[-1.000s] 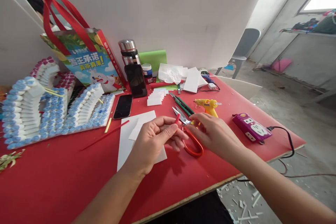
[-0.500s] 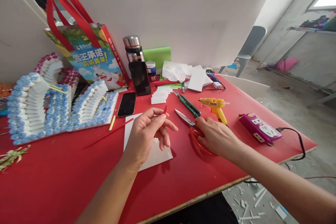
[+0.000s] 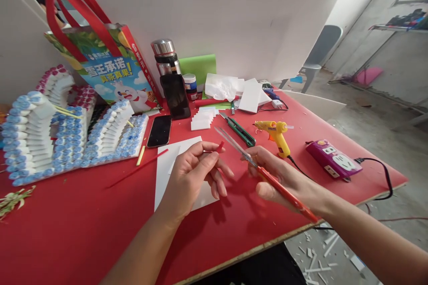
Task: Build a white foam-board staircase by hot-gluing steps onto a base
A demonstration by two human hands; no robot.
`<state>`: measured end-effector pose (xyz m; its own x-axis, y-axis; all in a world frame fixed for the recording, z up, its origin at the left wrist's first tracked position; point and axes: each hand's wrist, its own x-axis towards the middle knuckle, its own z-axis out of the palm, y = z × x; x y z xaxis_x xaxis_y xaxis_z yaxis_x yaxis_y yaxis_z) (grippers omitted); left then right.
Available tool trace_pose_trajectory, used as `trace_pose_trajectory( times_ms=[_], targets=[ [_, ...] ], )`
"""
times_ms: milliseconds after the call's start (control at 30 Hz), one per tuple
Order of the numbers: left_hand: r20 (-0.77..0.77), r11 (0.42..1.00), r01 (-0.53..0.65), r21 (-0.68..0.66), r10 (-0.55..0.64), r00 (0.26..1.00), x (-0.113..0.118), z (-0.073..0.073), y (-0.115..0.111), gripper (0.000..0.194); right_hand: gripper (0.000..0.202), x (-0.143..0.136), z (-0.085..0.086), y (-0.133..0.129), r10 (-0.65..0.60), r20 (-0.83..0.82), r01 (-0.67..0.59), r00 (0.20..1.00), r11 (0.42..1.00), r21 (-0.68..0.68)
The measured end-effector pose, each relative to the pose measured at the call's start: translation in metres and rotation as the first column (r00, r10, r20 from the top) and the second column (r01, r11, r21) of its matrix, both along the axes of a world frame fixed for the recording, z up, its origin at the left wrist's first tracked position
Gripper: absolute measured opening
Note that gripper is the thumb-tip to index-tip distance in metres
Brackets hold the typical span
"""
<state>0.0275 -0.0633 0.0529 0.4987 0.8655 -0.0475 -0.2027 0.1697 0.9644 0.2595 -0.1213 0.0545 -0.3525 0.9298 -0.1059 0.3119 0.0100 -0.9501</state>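
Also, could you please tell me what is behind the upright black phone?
Behind the upright black phone, a flask with a silver cap rises into view. The phone covers its lower part, and anything else there is hidden.

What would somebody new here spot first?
Probably the bright red table filling the lower view. Just above its middle, the left hand pinches a small red piece, while the right hand holds red-handled scissors. At far left stands a colourful red-handled bag, behind blue-and-white models.
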Motion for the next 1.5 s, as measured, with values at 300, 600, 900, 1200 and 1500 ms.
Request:
trace_pose_trajectory(
  times_ms=[300, 600, 900, 1200, 1500],
  targets=[
    [-0.046, 0.999, 0.032, -0.032, -0.033, 0.998, 0.000, 0.000, -0.003, 0.022, 0.052, -0.005, -0.004, 0.001, 0.073, -0.033, -0.075, 0.997, 0.996, -0.054],
    [-0.034, 0.997, 0.027, -0.078, -0.030, 0.999, 0.000, 0.003, -0.001, 0.020, 0.051, -0.006, -0.005, 0.001, 0.044, -0.016, -0.044, 0.999, 0.998, -0.048],
    [-0.025, 0.993, 0.065, -0.094, -0.068, 0.997, 0.001, 0.003, -0.002, 0.018, 0.044, -0.012, -0.006, -0.004, -0.008, -0.070, 0.001, 0.998, 0.995, -0.101],
    [0.011, 0.989, 0.097, -0.115, -0.096, 0.995, 0.002, 0.001, -0.003, 0.017, 0.045, -0.014, -0.008, -0.004, -0.041, -0.022, 0.039, 0.999, 0.996, -0.078],
    [0.009, 0.995, 0.069, -0.076, -0.068, 0.998, 0.001, 0.000, -0.003, 0.020, 0.041, -0.009, -0.013, -0.006, -0.174, 0.185, 0.184, 0.967, 0.982, -0.038]
  ],
)
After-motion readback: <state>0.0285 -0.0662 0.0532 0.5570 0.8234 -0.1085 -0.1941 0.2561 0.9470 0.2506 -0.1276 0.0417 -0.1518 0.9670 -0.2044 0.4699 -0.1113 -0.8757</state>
